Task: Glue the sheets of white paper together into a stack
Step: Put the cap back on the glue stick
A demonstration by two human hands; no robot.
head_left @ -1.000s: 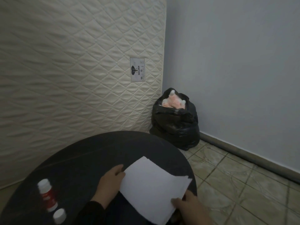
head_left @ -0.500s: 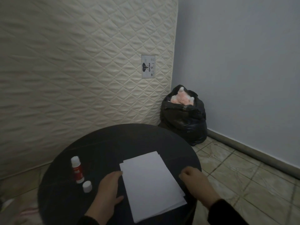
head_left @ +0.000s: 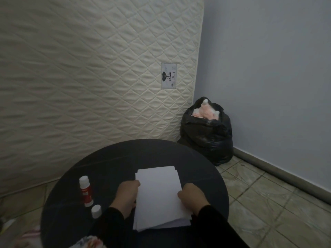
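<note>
We look down from our head at a round black table (head_left: 114,158) where a stack of white paper sheets (head_left: 158,196) lies flat in the near middle. A second ago we held a single sheet up off the table by its two sides; it now lies on the pile, and both hands have closed in on the stack's long edges. Our left hand (head_left: 126,196) presses against the left edge and our right hand (head_left: 192,196) against the right, fingers curled onto the paper, squeezing the stack between them rather than lifting it. We judge this to be squaring up the sheets after adding one, though the far corners still show slightly offset layers and the near edge fans apart, so the bond may not be even. A red and white glue stick (head_left: 86,191) stands uncapped to the left, with its white cap (head_left: 96,210) just beside it, both well clear of the paper. The stack's near edge sits close to the table rim by our body; open tabletop remains beyond it and to the left. A black rubbish bag (head_left: 206,138) sits on the tiled floor, well apart.
</note>
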